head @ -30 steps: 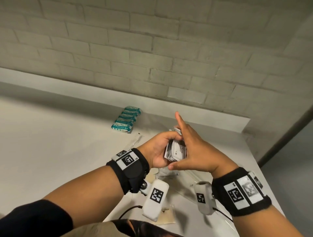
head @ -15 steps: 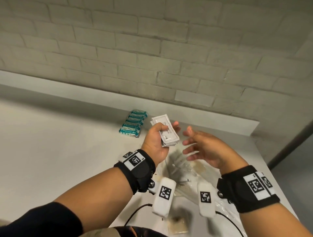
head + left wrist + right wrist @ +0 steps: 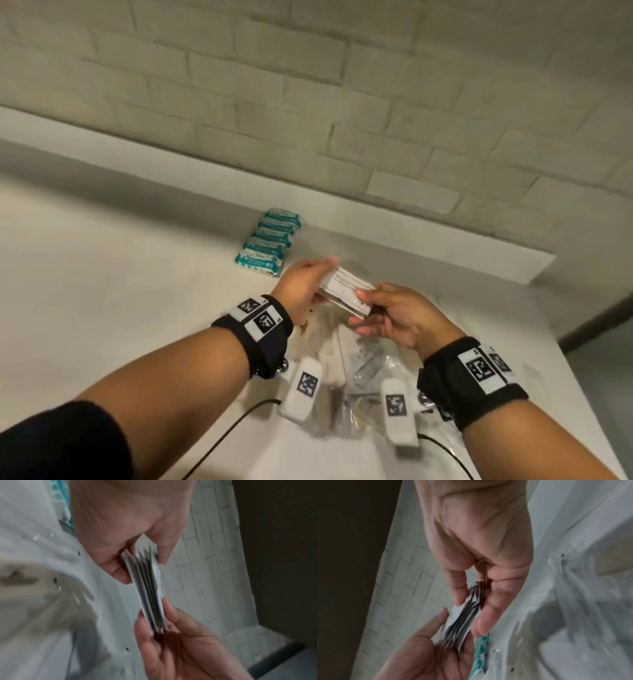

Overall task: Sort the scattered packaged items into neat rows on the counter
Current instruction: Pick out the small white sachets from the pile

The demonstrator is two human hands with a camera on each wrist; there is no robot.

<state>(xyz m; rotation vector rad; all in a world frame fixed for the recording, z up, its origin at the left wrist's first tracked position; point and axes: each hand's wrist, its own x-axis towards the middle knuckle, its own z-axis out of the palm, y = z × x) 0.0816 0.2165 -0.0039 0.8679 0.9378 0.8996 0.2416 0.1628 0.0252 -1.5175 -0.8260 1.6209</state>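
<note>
White sachet stack pinched endwise: left hand far end, right hand near end; teal row just left, nearer left hand.

Head view high, downward; wrist views close, sharing sachet stack.

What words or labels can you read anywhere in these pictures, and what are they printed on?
"SHAMPOO WI…" over "CONDITION…", partly hidden: top white sachet of the stack pinched by left hand and right hand.
Teal packets: print too small to read.
Wristband tags: square code patterns, no words.
</note>
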